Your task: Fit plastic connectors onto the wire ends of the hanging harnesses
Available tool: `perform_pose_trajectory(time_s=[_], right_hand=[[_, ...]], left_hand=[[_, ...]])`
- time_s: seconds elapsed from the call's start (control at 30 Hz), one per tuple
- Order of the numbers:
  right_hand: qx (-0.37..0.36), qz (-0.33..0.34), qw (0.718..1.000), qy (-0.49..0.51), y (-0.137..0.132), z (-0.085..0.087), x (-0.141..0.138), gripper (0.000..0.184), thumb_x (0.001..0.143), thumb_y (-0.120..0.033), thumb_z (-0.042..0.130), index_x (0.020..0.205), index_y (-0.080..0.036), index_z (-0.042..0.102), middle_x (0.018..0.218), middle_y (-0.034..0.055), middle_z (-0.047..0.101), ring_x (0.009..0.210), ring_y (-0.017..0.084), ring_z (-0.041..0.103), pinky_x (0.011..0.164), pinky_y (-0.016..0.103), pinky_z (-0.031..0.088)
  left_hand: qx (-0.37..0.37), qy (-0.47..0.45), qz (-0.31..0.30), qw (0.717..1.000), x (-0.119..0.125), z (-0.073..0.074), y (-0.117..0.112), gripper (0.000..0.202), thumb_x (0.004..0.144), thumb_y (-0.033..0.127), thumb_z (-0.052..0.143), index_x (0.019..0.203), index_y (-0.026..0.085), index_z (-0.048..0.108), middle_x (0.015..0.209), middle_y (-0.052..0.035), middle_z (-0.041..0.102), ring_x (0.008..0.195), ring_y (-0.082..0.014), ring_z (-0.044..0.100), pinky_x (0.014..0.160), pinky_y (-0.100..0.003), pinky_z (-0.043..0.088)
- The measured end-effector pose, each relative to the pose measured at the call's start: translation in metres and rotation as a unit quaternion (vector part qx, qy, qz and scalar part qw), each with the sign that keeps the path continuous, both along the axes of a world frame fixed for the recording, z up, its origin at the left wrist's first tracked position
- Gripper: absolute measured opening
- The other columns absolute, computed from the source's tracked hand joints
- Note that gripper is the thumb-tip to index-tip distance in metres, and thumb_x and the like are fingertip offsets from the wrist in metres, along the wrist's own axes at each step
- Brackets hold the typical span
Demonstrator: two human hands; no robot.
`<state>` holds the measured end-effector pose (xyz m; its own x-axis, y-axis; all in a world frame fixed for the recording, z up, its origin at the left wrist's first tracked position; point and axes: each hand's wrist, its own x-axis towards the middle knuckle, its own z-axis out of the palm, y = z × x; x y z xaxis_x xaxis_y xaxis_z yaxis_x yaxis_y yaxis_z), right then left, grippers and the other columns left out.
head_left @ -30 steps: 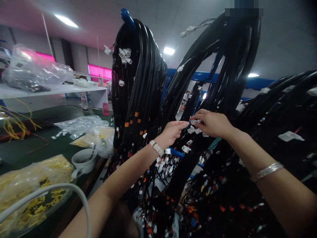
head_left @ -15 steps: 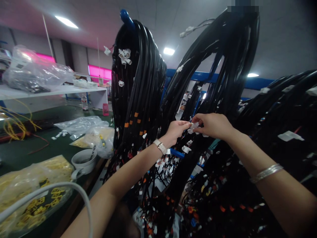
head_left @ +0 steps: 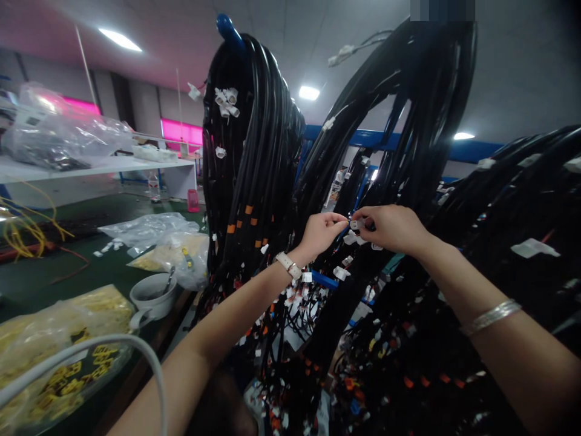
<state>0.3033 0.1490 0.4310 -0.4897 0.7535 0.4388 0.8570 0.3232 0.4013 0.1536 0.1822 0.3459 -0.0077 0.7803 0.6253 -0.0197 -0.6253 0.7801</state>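
My right hand [head_left: 385, 227] pinches a white plastic connector [head_left: 356, 224] between thumb and fingers. Just left of it, my left hand [head_left: 323, 232] is closed in a pinch with its fingertips close to the connector. What the left fingertips hold is too small to make out; a thin wire seems to be there. Below the fingers hang more white connectors [head_left: 341, 273]. Behind both hands a thick bundle of black wire harnesses [head_left: 363, 130] loops down from above.
Another harness bundle [head_left: 267, 121] hangs from a blue hook [head_left: 230, 31] at left. A blue rail [head_left: 472, 152] runs behind. On the green table stand a white cup [head_left: 154, 297], a bag of yellow parts [head_left: 91, 315] and clear bags [head_left: 149, 229]. A white cable [head_left: 91, 342] curves at lower left.
My left fingertips have drawn slightly left and up. The connector in my right hand has turned and shows more clearly, while the right arm stays nearly in place.
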Motion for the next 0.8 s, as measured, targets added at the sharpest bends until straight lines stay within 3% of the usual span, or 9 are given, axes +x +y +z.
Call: perform_pose_trajectory(time_s=[0.1,0.3,0.8], right_hand=[[-0.011,-0.001,1.0,-0.011,0.001,0.001,0.002,0.036,0.08,-0.032,0.043,0.11,-0.029,0.063,0.088,0.0015,0.073,0.076,0.022,0.065,0.055,0.027,0.036],[-0.009,0.0,1.0,-0.022,0.002,0.0,0.003,0.037,0.084,-0.029,0.037,0.111,-0.03,0.064,0.091,0.004,0.073,0.078,0.024,0.065,0.058,0.029,0.039],[-0.014,-0.002,1.0,-0.016,0.0,-0.001,0.004,0.037,0.086,-0.032,0.037,0.11,-0.031,0.064,0.089,0.0044,0.072,0.077,0.024,0.065,0.059,0.029,0.039]], left_hand=[[0.065,0.083,0.066,0.992,-0.002,0.003,-0.004,0.018,0.077,0.03,0.061,0.081,0.015,0.069,0.048,0.0072,0.038,0.049,-0.0078,0.035,0.051,-0.022,0.025],[0.123,0.175,0.141,0.967,-0.004,0.006,-0.012,0.017,0.08,0.03,0.058,0.086,0.019,0.07,0.051,0.0054,0.047,0.05,-0.0095,0.039,0.055,-0.023,0.027],[0.101,0.207,0.125,0.965,0.001,0.009,-0.007,0.02,0.079,0.032,0.058,0.085,0.019,0.071,0.057,0.0018,0.058,0.053,-0.011,0.044,0.054,-0.023,0.027]])
